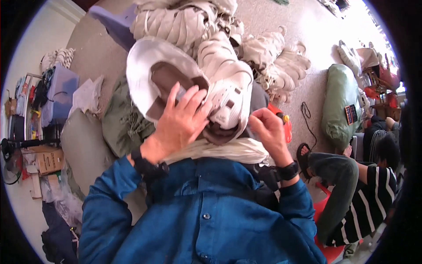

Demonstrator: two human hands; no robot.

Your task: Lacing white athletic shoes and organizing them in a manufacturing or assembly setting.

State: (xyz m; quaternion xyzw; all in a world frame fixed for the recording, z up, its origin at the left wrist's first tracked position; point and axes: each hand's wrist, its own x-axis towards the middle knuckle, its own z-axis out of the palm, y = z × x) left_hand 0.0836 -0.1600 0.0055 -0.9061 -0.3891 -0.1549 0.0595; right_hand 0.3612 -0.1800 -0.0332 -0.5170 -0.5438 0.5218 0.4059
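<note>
A cream shoe upper of soft, perforated fabric point(228, 97) lies over the person's lap, its brown-lined opening turned toward the body. Just beside it, on the left, a broad white upper with a brown inner lining point(140, 86) gapes open. The left hand point(179, 118) lies across the place where the two meet, fingers a little apart, their tips over the brown lining and the near edge of the cream upper; the thumb is hidden, so I cannot tell whether they clamp it. The right hand point(267, 126) is raised close by the cream upper's right side, fingers curled in, thumb and forefinger together; anything as fine as a thread between them would be too small to make out.

The cream upper looks light and pliant, likely to fold or twist if pulled from one side, and hardly slippery or fragile. The rim around its opening seems the firmest place to take hold, with a second grip on the side wall to steady it.

Beyond it, tied bundles of cream uppers point(169, 27) are heaped, and a pale, gathered cloth strip point(215, 150) crosses the lap below.
</note>
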